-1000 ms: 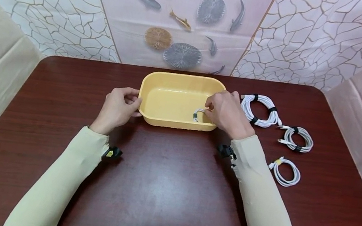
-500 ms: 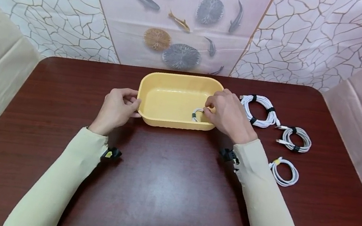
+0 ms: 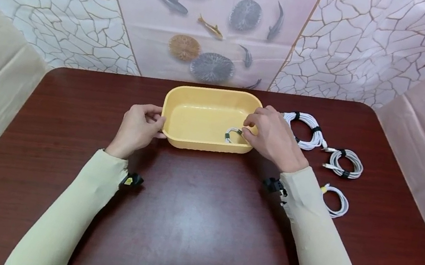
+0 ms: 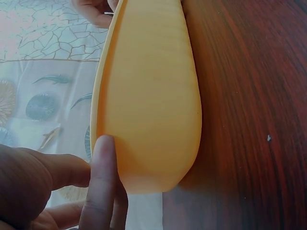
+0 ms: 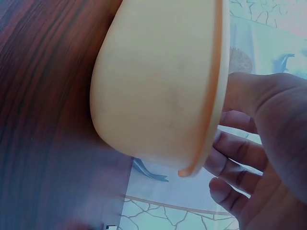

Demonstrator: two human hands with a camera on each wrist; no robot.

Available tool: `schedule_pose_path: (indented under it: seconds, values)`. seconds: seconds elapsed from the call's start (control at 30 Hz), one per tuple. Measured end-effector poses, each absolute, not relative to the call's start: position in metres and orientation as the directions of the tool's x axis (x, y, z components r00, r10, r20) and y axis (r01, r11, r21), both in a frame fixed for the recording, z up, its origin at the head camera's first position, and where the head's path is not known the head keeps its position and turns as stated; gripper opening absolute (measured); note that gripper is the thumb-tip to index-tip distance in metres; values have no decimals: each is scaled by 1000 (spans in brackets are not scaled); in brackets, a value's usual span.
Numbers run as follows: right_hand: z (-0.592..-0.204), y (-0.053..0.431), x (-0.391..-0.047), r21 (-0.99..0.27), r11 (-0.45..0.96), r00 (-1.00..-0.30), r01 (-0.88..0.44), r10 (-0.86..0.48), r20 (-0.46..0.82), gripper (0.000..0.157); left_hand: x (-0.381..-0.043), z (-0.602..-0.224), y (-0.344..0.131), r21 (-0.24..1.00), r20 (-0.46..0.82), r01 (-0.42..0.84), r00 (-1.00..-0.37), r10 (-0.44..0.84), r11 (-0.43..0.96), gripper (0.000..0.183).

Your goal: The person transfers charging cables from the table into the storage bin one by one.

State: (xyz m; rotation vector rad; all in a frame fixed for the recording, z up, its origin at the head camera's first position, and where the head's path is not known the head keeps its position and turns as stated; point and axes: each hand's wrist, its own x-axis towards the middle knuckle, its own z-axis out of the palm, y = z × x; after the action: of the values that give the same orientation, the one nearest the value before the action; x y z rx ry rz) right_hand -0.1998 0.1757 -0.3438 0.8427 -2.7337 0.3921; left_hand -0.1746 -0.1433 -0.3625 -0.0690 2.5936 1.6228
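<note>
A yellow plastic basin (image 3: 205, 124) stands near the back of the table. My left hand (image 3: 138, 129) pinches its left rim; in the left wrist view a fingertip (image 4: 103, 148) presses the outer wall. Inside the basin, at its front right corner, lies a small coiled cable (image 3: 232, 132) with dark bands, partly hidden by my right hand. My right hand (image 3: 273, 136) reaches over the right rim, thumb and index finger apart beside the coil. In the right wrist view its fingers (image 5: 240, 151) are loosely bent behind the basin's rim, with nothing seen between them.
To the right lie a large white coiled cable (image 3: 311, 126) with black straps, a grey coiled cable (image 3: 353, 165) and a small white coiled cable (image 3: 343, 207) with a yellow tie. The dark wooden table (image 3: 178, 230) ends at patterned cloth (image 3: 218, 24) behind the basin.
My right thumb and index finger have parted and drawn slightly right and up from the coiled cable, so more of it shows in the basin. My left hand keeps its place.
</note>
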Motion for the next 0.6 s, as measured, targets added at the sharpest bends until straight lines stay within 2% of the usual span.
schedule_pose_path:
  seconds: [0.6]
  values:
    - [-336,192,-185,-212,779,-800,-590,-527,287,8,-174,-362,-143,887,-98,-90,-995,-6,452,35]
